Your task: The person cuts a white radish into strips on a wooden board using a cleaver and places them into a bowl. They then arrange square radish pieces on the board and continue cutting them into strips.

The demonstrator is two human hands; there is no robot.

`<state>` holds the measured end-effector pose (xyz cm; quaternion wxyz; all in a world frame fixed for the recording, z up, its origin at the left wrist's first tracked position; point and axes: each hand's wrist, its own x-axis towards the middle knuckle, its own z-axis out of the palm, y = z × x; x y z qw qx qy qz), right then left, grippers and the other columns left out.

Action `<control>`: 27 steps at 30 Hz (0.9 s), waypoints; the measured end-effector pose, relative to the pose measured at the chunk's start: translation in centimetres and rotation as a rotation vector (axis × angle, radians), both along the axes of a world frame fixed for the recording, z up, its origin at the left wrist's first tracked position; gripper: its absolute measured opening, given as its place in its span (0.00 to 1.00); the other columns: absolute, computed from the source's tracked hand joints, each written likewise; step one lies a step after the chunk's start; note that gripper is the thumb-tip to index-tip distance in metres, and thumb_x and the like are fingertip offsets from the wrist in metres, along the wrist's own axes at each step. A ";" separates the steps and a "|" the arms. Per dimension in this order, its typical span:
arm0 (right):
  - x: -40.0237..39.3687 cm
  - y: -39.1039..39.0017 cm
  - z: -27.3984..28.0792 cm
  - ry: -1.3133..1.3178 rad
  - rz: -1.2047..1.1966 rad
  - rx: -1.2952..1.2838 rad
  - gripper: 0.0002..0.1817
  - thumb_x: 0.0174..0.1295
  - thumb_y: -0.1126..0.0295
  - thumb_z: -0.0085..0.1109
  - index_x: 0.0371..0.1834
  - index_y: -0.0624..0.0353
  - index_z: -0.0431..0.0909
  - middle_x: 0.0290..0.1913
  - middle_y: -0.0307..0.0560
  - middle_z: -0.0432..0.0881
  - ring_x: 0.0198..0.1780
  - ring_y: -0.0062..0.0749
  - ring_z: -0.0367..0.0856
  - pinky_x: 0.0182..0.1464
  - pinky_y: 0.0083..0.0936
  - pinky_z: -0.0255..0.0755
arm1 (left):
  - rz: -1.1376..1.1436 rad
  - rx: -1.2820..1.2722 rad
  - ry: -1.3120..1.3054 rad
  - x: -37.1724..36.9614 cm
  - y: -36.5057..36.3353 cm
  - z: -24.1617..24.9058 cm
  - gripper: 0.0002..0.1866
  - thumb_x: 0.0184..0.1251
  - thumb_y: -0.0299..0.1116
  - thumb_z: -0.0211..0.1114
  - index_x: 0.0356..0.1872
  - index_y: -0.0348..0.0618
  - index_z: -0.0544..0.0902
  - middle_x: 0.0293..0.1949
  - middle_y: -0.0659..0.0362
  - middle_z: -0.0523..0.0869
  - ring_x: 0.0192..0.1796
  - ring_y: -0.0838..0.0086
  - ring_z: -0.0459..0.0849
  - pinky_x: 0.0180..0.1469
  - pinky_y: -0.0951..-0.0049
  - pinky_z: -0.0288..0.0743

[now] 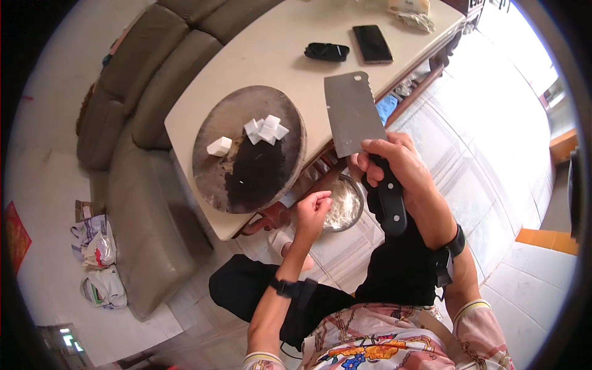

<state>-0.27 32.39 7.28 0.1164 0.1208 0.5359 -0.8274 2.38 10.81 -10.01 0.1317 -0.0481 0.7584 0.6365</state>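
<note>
My right hand (401,160) grips the black handle of a cleaver (353,114), its broad metal blade raised beside the table edge. My left hand (313,213) has its fingers curled together at the near side of a metal bowl (354,222); whether anything is pinched in them is hidden. Thin white shreds (341,206) fill the bowl, which sits low beside the table. On a round wooden chopping board (213,123) lie several white blocks (266,129) in a cluster, with one white block (219,146) apart to the left. A dark wet patch marks the board's near part.
The cream table (290,61) carries a phone (372,44), a black case-like item (327,52) and a packet (409,6) at the far end. A brown leather sofa (154,203) runs along the left. Bags (102,277) lie beyond it.
</note>
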 end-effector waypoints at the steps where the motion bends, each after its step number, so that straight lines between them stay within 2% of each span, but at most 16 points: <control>1: 0.0 0.0 0.1 -0.005 -0.010 -0.019 0.09 0.61 0.70 0.53 0.25 0.63 0.75 0.21 0.41 0.76 0.18 0.19 0.69 0.22 0.20 0.67 | -0.057 -0.033 0.077 0.0 0.4 3.1 0.11 0.66 0.25 0.62 0.48 0.32 0.81 0.36 0.57 0.86 0.34 0.80 0.83 0.39 0.81 0.77; 3: -0.2 0.0 -0.2 -0.006 -0.021 -0.067 0.09 0.61 0.70 0.52 0.26 0.63 0.74 0.20 0.41 0.76 0.17 0.20 0.69 0.20 0.20 0.66 | -0.040 -0.027 0.151 0.0 0.6 8.2 0.11 0.67 0.25 0.62 0.48 0.32 0.82 0.36 0.58 0.86 0.35 0.81 0.83 0.40 0.81 0.77; 4: -0.3 0.1 -0.4 0.008 -0.016 -0.072 0.09 0.61 0.70 0.52 0.26 0.63 0.74 0.20 0.41 0.76 0.17 0.20 0.69 0.20 0.20 0.66 | -0.029 -0.015 0.211 -0.2 0.2 9.6 0.11 0.67 0.25 0.62 0.48 0.33 0.82 0.36 0.59 0.86 0.36 0.81 0.83 0.41 0.81 0.77; 7: -0.4 0.2 -0.5 -0.036 0.035 -0.026 0.07 0.60 0.72 0.53 0.30 0.64 0.74 0.19 0.42 0.75 0.15 0.21 0.68 0.18 0.20 0.65 | 0.094 -0.215 0.589 -3.4 -1.2 12.0 0.08 0.64 0.26 0.64 0.43 0.37 0.84 0.33 0.58 0.86 0.31 0.80 0.81 0.35 0.79 0.76; 8: -0.5 0.1 -0.5 -0.024 0.031 -0.021 0.07 0.60 0.72 0.53 0.30 0.64 0.74 0.19 0.42 0.75 0.15 0.21 0.68 0.18 0.20 0.65 | 0.132 -0.250 0.600 -4.6 -1.6 13.3 0.08 0.64 0.24 0.63 0.43 0.36 0.84 0.35 0.57 0.85 0.33 0.79 0.82 0.35 0.79 0.75; 10: -0.8 -0.1 -0.8 -0.008 -0.008 -0.056 0.06 0.60 0.72 0.53 0.29 0.64 0.74 0.20 0.42 0.76 0.16 0.20 0.69 0.19 0.20 0.66 | 0.130 -0.418 0.602 -7.3 -3.2 14.2 0.12 0.62 0.26 0.65 0.47 0.36 0.83 0.44 0.51 0.83 0.42 0.69 0.83 0.44 0.73 0.77; 11: -1.0 -0.2 -0.9 0.000 -0.014 -0.074 0.06 0.60 0.72 0.53 0.29 0.64 0.74 0.21 0.43 0.77 0.17 0.20 0.71 0.20 0.20 0.67 | 0.132 -0.413 0.614 -8.6 -3.5 14.2 0.12 0.62 0.26 0.65 0.47 0.36 0.83 0.44 0.51 0.83 0.42 0.69 0.83 0.44 0.73 0.77; 13: -1.4 -0.7 -1.4 -0.004 -0.029 -0.085 0.06 0.60 0.72 0.53 0.29 0.64 0.74 0.22 0.43 0.77 0.18 0.20 0.71 0.20 0.20 0.68 | 0.061 -0.704 0.931 -11.0 -4.0 14.0 0.19 0.61 0.31 0.67 0.52 0.37 0.80 0.53 0.44 0.78 0.54 0.55 0.79 0.54 0.63 0.73; 14: -1.6 -1.0 -1.5 -0.021 -0.045 -0.103 0.06 0.60 0.72 0.53 0.29 0.64 0.74 0.23 0.43 0.77 0.19 0.20 0.71 0.21 0.21 0.69 | 0.006 -0.676 0.832 -11.9 -3.9 13.9 0.26 0.59 0.39 0.68 0.57 0.38 0.77 0.58 0.41 0.73 0.60 0.48 0.72 0.62 0.55 0.67; 16: -1.9 -1.5 -1.7 -0.006 -0.040 -0.108 0.06 0.60 0.73 0.53 0.29 0.64 0.75 0.23 0.43 0.77 0.18 0.20 0.72 0.21 0.21 0.69 | -0.010 -0.875 0.928 -13.2 -3.1 13.1 0.28 0.59 0.43 0.68 0.57 0.39 0.77 0.59 0.41 0.73 0.61 0.49 0.71 0.62 0.53 0.65; 17: -2.0 -1.8 -2.0 -0.042 -0.002 -0.158 0.05 0.60 0.73 0.53 0.29 0.64 0.75 0.23 0.43 0.77 0.18 0.20 0.72 0.21 0.22 0.69 | -0.003 -0.873 0.935 -13.5 -3.0 12.2 0.28 0.59 0.43 0.68 0.57 0.39 0.77 0.59 0.41 0.73 0.61 0.49 0.71 0.62 0.53 0.65; 19: -1.7 -2.4 -0.8 -0.105 -0.002 -0.178 0.04 0.59 0.74 0.54 0.30 0.64 0.74 0.23 0.44 0.78 0.18 0.21 0.71 0.20 0.22 0.69 | -0.025 -1.030 0.890 -14.0 -2.7 10.7 0.26 0.58 0.46 0.68 0.54 0.41 0.78 0.55 0.44 0.74 0.59 0.52 0.72 0.60 0.50 0.65; 22: -1.6 -3.0 -0.3 -0.115 0.008 -0.152 0.04 0.59 0.75 0.54 0.30 0.64 0.73 0.23 0.45 0.78 0.17 0.22 0.72 0.20 0.22 0.68 | -0.008 -0.986 0.813 -14.1 -2.9 10.6 0.21 0.59 0.45 0.68 0.48 0.42 0.79 0.50 0.48 0.75 0.55 0.55 0.73 0.56 0.49 0.66; 26: -1.9 -3.0 -1.0 -0.099 -0.020 -0.179 0.04 0.59 0.75 0.53 0.31 0.63 0.72 0.23 0.45 0.78 0.18 0.22 0.71 0.21 0.24 0.69 | 0.040 -0.981 0.853 -12.2 -3.4 10.7 0.18 0.58 0.42 0.69 0.42 0.42 0.77 0.46 0.50 0.77 0.53 0.52 0.74 0.54 0.52 0.67; 27: -1.8 -3.0 -1.0 -0.105 -0.018 -0.183 0.04 0.59 0.75 0.53 0.31 0.63 0.72 0.23 0.45 0.78 0.18 0.22 0.71 0.21 0.24 0.69 | 0.114 -0.883 0.885 -11.6 -3.5 10.5 0.17 0.57 0.40 0.70 0.41 0.41 0.77 0.46 0.50 0.77 0.52 0.52 0.74 0.54 0.52 0.67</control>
